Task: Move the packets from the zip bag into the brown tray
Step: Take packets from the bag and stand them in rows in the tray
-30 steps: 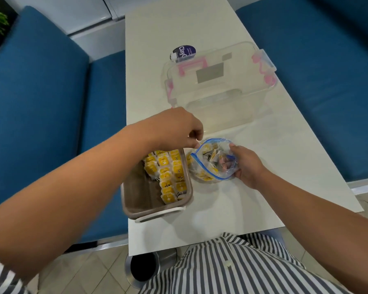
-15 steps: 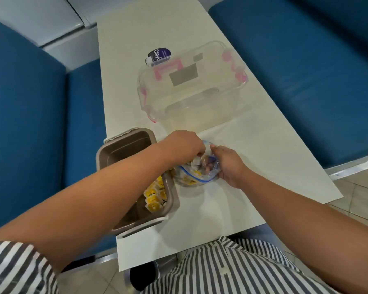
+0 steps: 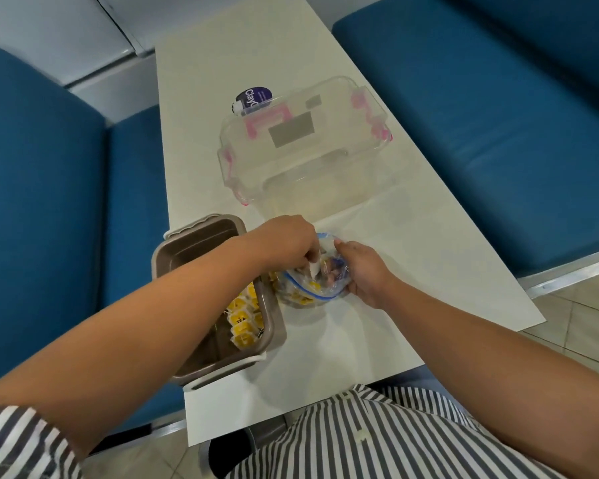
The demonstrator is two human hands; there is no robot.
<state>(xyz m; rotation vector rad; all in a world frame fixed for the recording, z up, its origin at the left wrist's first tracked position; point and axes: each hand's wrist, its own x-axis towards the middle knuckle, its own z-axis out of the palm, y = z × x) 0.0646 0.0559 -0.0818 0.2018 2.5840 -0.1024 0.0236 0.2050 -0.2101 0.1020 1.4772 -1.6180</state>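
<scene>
Left hand [image 3: 284, 245], pinch on packet [image 3: 314, 270] in zip bag [image 3: 305, 292]; right hand [image 3: 365, 271], grip on bag.

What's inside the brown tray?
Yellow tea packets lie along the right side of the brown tray. The left arm crosses over its middle, so anything beneath is hidden.

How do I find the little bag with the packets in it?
Look at the long white table between the blue benches. Near its front edge, right of the brown plastic tray, sits the clear plastic zip bag. Only it has a blue zip rim.
</scene>
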